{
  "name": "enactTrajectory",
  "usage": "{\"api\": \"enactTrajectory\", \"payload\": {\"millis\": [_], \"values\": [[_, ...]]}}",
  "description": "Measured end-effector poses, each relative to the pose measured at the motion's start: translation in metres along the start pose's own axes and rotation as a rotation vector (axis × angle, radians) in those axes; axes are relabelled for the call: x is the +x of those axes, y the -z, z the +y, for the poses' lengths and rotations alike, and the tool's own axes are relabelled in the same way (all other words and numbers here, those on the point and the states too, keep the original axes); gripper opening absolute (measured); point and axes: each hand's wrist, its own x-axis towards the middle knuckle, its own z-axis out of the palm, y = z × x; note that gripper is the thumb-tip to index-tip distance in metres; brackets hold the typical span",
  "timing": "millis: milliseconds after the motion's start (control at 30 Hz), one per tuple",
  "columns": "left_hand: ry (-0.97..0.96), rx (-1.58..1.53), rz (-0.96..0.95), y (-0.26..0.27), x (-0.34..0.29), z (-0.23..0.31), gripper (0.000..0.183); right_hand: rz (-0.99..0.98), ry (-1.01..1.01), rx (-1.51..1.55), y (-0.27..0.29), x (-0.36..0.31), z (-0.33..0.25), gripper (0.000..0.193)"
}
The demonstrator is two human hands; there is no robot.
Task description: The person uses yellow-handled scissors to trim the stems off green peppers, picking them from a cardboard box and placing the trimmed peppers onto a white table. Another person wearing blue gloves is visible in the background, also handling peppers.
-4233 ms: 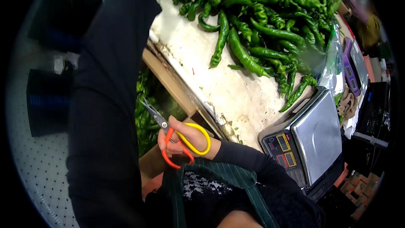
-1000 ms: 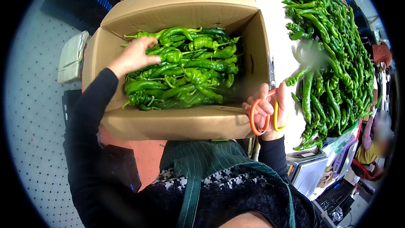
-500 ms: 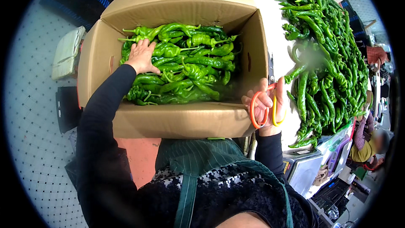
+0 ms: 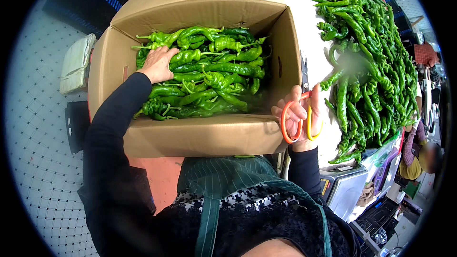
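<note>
In front of me a cardboard box (image 4: 204, 137) holds long green peppers (image 4: 228, 70), laid mostly lengthwise from left to right. My left hand (image 4: 159, 65) rests on the peppers at the box's left side, palm down. Its fingers are slightly bent and a little apart, touching the peppers without gripping one that I can see. By the box's near right corner my right hand (image 4: 303, 116) holds scissors (image 4: 291, 123) with one red and one yellow handle. The palm faces up, and the blades point away from me beside the box's right wall.
A large heap of green peppers (image 4: 366, 81) covers the white table (image 4: 312, 33) at right. A scale with a metal plate (image 4: 347, 194) stands near its front. Dark crates (image 4: 85, 2) are at the far left, and a person (image 4: 419, 159) is at the far right.
My left hand has shifted slightly on the peppers, its fingers drawn in a bit more. The right hand keeps the scissors in nearly the same place. The view has tilted slightly.
</note>
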Motion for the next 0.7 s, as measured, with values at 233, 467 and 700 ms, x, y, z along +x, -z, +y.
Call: {"api": "enactTrajectory", "payload": {"millis": [233,467,700], "values": [[0.019,0.097,0.017,-0.010,0.000,0.005,0.073,0.063,0.014,-0.061,-0.003,0.000,-0.001,0.058],[0.094,0.160,0.001,-0.019,0.014,0.005,0.046,0.038,0.019,-0.054,0.000,0.001,0.001,0.057],[-0.009,0.084,0.046,-0.008,0.007,0.004,0.042,0.004,0.011,-0.034,0.000,0.002,0.000,0.057]]}}
